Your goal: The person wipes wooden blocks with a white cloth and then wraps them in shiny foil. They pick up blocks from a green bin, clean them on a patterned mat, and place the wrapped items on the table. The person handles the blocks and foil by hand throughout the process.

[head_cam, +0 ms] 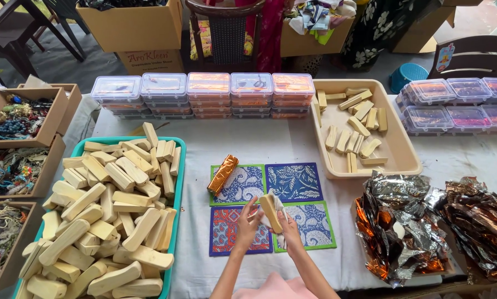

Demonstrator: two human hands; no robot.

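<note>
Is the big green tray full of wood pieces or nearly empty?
Full. The green tray is heaped with pale wooden blocks, piled over each other above its rim.

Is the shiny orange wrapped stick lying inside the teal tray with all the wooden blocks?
No, the foil-wrapped stick lies on a patterned mat on the table, right of the teal tray.

A white-clothed counter [215,147] fills the view. Beyond its far edge lies grey floor [66,61] in daylight, with a dark wooden chair [226,27] straight ahead, cardboard boxes [132,25] beside it, another dark chair [472,55] far right, and a blue plastic stool [406,75].
</note>
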